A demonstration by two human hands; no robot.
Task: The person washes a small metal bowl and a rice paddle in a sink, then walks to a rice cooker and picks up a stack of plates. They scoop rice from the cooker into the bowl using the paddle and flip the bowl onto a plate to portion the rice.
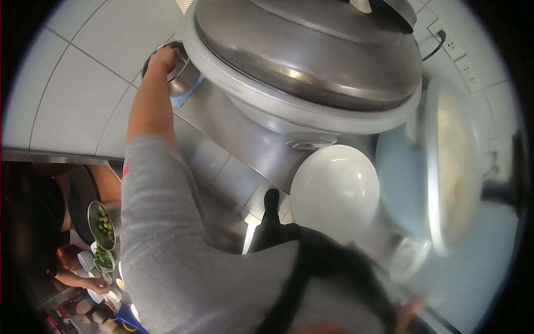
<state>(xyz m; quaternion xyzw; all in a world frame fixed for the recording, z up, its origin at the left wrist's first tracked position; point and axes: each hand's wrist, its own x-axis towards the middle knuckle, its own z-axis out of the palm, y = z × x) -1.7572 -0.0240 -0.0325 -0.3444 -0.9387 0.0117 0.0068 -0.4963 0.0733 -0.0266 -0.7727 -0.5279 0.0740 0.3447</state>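
Observation:
My left hand [166, 59] reaches down into a steel pot [185, 83] at the upper left. Its fingers look curled, and what they grip inside the rim is hidden. Under the pot shows a bit of blue cloth [182, 100]. Close beside it stands a large rice cooker [253, 103] with its domed steel lid [300, 53] on. Low at the right, my right hand [410, 313] is a blur near the counter edge, and its fingers cannot be made out. A big white bowl [335, 186] sits in front of the cooker.
At right stands a blurred, wide round vessel [436, 183] with pale contents. A small clear dish [410, 259] lies below it. Wall sockets [468, 72] hold a black plug. At lower left, another person's hand [99, 286] is among small bowls, near a bowl of green vegetables [103, 225].

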